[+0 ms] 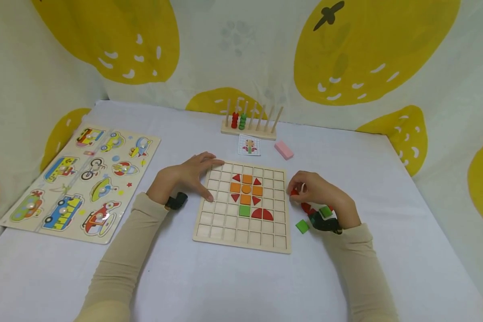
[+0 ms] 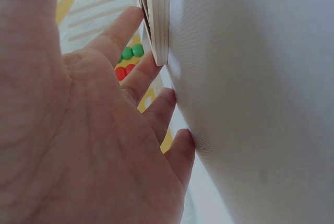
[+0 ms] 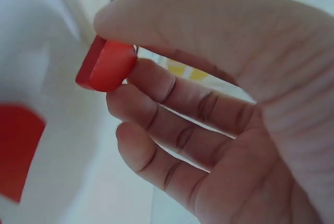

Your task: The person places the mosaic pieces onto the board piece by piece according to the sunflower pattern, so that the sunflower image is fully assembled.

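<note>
A wooden grid board (image 1: pixel 217 221) lies flat on the table, with orange squares (image 1: pixel 247 179), red triangles, one green square (image 1: pixel 244 210) and two red quarter-circle pieces (image 1: pixel 268 215) in its cells. My left hand (image 1: pixel 187 174) touches the board's upper left edge with spread fingers, the thumb on its face; in the left wrist view, fingertips (image 2: pixel 130 20) meet the board's side. Just off the board's right edge, my right hand (image 1: pixel 318 188) pinches a red piece with a curved side (image 3: pixel 110 66) between thumb and fingers.
Beside and beneath the right wrist lie a green square (image 1: pixel 302 226), another green square (image 1: pixel 325 211) and red pieces (image 1: pixel 307 208). A pattern card (image 1: pixel 249 145), pink block (image 1: pixel 284 150) and peg rack (image 1: pixel 247 131) stand beyond the board. A picture puzzle (image 1: pixel 138 179) lies left.
</note>
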`<state>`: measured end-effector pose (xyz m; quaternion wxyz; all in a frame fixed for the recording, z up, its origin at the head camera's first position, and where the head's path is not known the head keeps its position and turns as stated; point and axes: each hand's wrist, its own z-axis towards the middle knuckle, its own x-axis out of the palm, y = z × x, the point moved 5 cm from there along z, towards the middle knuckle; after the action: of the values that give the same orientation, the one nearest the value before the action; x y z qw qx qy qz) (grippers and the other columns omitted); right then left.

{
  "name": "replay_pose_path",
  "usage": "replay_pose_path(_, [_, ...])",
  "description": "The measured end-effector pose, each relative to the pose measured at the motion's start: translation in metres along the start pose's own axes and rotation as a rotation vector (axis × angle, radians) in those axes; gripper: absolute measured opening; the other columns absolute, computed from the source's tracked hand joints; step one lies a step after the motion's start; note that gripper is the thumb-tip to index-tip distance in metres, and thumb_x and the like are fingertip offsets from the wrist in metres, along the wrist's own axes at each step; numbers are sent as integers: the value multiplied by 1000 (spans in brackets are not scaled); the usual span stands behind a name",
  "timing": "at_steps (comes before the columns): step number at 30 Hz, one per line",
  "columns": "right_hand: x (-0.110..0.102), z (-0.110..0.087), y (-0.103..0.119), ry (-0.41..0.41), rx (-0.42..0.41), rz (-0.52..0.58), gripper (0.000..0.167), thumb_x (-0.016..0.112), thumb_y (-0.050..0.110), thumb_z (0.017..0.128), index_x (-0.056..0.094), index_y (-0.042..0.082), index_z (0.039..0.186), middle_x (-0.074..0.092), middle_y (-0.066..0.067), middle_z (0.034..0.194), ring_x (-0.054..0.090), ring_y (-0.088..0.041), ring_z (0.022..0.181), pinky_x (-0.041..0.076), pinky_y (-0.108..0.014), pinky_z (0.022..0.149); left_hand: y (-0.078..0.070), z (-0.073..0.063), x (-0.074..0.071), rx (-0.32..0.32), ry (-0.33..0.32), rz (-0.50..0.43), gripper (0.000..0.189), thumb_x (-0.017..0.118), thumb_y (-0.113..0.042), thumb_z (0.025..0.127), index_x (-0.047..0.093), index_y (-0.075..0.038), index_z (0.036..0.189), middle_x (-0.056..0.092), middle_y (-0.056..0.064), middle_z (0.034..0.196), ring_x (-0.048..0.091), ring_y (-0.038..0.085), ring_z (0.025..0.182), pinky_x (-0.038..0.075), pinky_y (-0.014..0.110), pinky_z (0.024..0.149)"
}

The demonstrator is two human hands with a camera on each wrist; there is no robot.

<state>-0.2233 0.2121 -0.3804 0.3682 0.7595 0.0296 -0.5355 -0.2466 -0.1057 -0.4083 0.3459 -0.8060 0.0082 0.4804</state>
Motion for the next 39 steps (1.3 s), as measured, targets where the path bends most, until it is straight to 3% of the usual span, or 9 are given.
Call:
replay_pose_path(13, [16, 20, 43, 124, -85, 62, 8, 74, 5, 84, 70, 6, 91, 57, -7, 93, 52, -22, 82, 46, -27, 69, 3, 5, 3, 8, 8, 5, 111, 88, -48, 64, 28, -24, 154, 14, 10, 159, 14, 36, 146, 22, 60, 113])
replay_pose_path(24, [44, 45, 86, 232, -242, 12, 7, 71, 5, 85, 70, 8, 91, 55, -2, 91, 49, -16, 85, 45, -25, 72, 3, 4, 1, 16, 13, 11, 111, 88, -49, 65, 27, -25, 155, 14, 9, 159, 14, 35, 145, 22, 59, 114])
replay_pose_path(31, [59, 56, 111, 304, -293, -3, 8, 69, 5, 86, 71, 11, 92, 56, 1, 94, 47, -12, 89, 44, -23, 76, 4, 3, 1, 32, 11, 13, 111, 87, -50, 65, 27, -24, 155, 14, 9, 159, 14, 34, 145, 23, 60, 113])
replay_pose_path(39, [68, 59, 126, 316, -333, -17, 10, 71, 12, 89, 70, 9, 98, 57, -1, 95, 50, -14, 89, 45, -23, 80, 2, 2, 1, 7, 12, 17, 111, 88, -51, 64, 28, -27, 154, 15, 6, 159, 14, 32, 146, 24, 60, 112])
